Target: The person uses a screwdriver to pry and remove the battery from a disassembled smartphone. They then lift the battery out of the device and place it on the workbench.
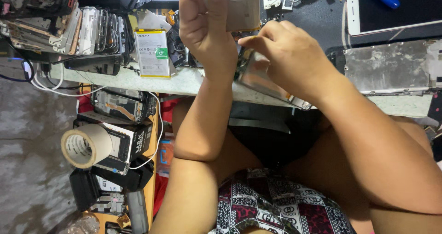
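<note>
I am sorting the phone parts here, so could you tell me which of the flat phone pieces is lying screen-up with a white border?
The white-bordered phone at the top right of the bench: its dark screen faces up, while the metal plate below it is bare and grey.

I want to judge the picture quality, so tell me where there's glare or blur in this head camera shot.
Head view: even, soft light, no hard shadows; glare on the shiny phone panel under the right hand; left hand sharp, its held plate cut by the top edge; roll of tape and floor slightly soft.
</note>
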